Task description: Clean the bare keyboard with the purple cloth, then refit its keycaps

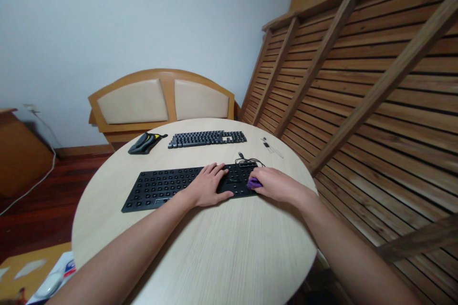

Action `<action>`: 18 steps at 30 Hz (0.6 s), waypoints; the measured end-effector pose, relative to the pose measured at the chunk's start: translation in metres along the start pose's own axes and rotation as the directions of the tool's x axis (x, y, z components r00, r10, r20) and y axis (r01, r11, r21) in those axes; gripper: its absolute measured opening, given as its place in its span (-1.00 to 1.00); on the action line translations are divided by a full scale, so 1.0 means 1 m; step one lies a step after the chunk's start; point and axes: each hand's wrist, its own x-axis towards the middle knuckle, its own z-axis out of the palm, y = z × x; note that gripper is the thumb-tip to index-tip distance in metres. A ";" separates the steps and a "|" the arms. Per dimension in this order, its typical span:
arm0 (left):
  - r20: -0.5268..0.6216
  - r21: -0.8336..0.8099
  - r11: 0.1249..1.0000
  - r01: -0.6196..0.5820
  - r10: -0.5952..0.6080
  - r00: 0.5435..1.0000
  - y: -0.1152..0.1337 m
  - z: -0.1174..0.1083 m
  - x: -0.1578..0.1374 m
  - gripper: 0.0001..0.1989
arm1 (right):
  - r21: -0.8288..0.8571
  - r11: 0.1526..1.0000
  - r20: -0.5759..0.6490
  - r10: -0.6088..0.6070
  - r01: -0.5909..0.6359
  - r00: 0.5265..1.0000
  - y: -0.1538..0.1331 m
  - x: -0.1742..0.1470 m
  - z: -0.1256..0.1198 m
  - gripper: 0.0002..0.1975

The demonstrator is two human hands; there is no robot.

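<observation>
A black keyboard base (166, 186) with its keycaps off lies across the table in front of me. My left hand (209, 186) rests flat on it, right of the middle, with fingers spread and thumb apart. A bunched purple cloth (254, 183) is pinched in my right hand (272, 182), pressed against the keyboard's right end. My right fingertips are partly hidden behind the hand. Behind that end lies the keyboard's coiled black cable (246, 158) with its USB plug. Farther back, the loose keycaps (205, 138) stand in rows in keyboard layout.
The round pale wooden table (222, 248) holds a black-and-yellow folded item (146, 143) at back left and small metal tools (271, 147) at back right. A slatted wooden frame (358, 105) leans along the right. A headboard (161, 97) stands behind the table.
</observation>
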 end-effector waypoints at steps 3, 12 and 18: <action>0.008 0.012 1.000 -0.003 0.003 1.000 0.000 0.000 0.000 -0.19 | -0.100 0.995 0.026 -0.010 0.013 1.000 -0.003 0.003 -0.003 -0.91; -0.010 0.002 1.000 -0.015 0.015 1.000 -0.005 0.005 0.000 -0.21 | -0.117 0.993 0.093 0.008 0.003 0.996 -0.008 0.013 -0.012 -0.91; -0.002 0.018 1.000 -0.014 0.014 1.000 -0.003 0.003 0.001 -0.21 | 0.023 0.998 0.103 -0.067 0.065 0.992 0.001 0.017 -0.014 -0.93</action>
